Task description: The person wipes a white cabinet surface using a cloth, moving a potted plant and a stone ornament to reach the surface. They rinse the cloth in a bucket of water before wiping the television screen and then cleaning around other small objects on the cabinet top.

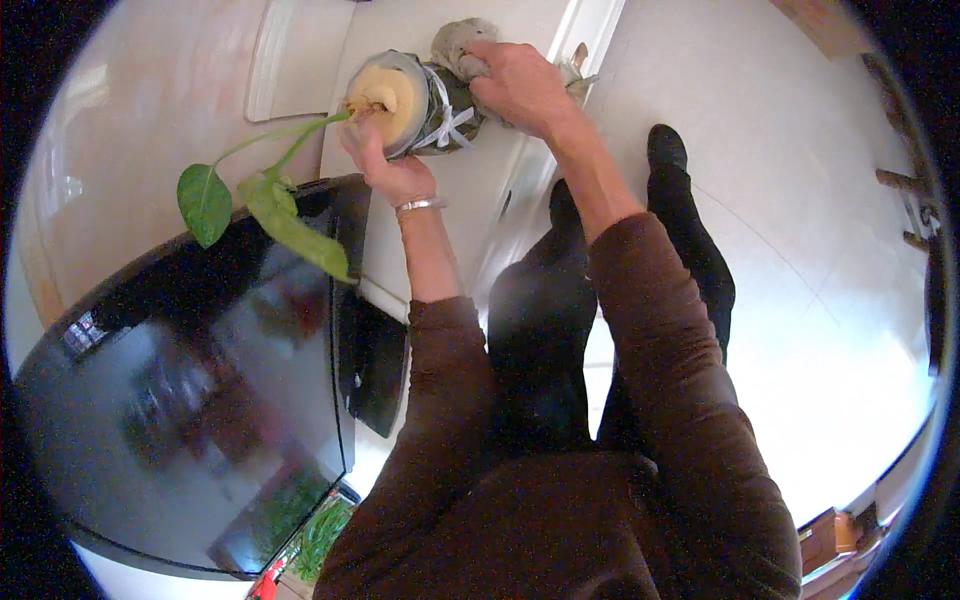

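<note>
Gripping pot [428, 106] by rim with left hand [388, 168]; clutching cloth [460, 44] in right hand [520, 88], near right end of pot's long axis.

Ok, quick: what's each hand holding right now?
Left hand: closed, holding the plant jar.
Right hand: closed, holding a grey cloth.

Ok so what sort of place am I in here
Most likely a living room in someone's home: there's a large television, a white cabinet next to it, and a leafy houseplant.
</note>
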`<action>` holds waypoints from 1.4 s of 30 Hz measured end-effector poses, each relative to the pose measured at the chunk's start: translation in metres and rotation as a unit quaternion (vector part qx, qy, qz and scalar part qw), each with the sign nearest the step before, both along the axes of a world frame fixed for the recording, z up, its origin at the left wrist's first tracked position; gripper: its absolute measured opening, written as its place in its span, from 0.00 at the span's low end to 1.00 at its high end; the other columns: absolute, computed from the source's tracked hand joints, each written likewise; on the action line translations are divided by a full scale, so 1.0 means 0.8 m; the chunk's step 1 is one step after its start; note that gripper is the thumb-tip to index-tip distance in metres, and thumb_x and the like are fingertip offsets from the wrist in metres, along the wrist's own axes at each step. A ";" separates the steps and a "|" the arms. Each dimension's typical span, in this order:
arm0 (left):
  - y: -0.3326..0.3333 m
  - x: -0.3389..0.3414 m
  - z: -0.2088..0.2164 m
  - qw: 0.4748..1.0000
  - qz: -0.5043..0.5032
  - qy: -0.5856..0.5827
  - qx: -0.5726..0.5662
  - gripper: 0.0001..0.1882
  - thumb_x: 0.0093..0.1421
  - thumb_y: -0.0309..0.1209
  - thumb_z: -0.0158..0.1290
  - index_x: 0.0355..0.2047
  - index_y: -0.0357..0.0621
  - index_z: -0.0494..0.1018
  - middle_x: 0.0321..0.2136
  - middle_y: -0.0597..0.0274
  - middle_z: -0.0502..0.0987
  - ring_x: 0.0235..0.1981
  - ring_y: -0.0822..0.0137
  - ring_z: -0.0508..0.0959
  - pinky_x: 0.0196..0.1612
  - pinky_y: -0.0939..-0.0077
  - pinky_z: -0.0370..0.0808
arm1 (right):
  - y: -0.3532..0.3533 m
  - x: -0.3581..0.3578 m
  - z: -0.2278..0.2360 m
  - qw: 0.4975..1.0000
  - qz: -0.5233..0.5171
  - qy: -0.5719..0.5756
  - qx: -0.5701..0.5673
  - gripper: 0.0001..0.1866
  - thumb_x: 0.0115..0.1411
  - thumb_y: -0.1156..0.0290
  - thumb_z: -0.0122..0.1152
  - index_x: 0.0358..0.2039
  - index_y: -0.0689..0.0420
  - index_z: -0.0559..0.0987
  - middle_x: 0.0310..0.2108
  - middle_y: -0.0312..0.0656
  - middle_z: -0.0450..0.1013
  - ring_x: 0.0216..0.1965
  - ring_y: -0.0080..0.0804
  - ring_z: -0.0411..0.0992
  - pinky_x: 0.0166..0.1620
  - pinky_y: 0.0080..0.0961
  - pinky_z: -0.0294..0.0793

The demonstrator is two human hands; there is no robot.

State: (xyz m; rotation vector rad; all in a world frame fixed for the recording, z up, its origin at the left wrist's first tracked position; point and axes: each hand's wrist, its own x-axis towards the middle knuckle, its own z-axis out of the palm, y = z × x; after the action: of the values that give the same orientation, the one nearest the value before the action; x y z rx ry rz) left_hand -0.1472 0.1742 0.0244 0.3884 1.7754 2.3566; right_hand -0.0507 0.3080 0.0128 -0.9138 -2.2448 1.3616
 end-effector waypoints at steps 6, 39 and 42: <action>-0.011 -0.025 -0.005 0.996 -0.075 -0.021 0.052 0.25 0.49 0.39 0.47 0.47 0.42 0.65 0.46 0.57 0.67 0.49 0.57 0.67 0.52 0.61 0.64 | 0.001 -0.002 0.009 0.999 -0.024 0.008 0.043 0.22 0.43 0.67 0.50 0.43 0.52 0.73 0.35 0.52 0.72 0.37 0.49 0.70 0.41 0.38 0.69; 0.038 -0.009 0.049 0.997 0.018 -0.069 0.027 0.24 0.51 0.40 0.43 0.44 0.37 0.67 0.43 0.56 0.70 0.46 0.60 0.70 0.49 0.66 0.66 | 0.055 0.034 0.101 0.963 -0.006 0.204 -0.174 0.25 0.40 0.72 0.54 0.44 0.56 0.73 0.29 0.45 0.73 0.29 0.34 0.71 0.35 0.26 0.71; 0.051 0.002 0.049 0.992 -0.002 -0.106 0.064 0.26 0.53 0.42 0.38 0.47 0.36 0.64 0.45 0.54 0.69 0.48 0.59 0.68 0.51 0.65 0.64 | 0.049 -0.004 0.071 0.943 0.068 0.309 -0.105 0.25 0.42 0.75 0.53 0.46 0.58 0.72 0.24 0.34 0.71 0.26 0.20 0.66 0.32 0.19 0.68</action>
State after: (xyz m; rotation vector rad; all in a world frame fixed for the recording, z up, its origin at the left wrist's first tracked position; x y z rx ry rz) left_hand -0.1459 0.2153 0.0632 0.1497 1.5335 2.4134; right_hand -0.0542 0.3469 0.0699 -0.3120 -1.7232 1.6839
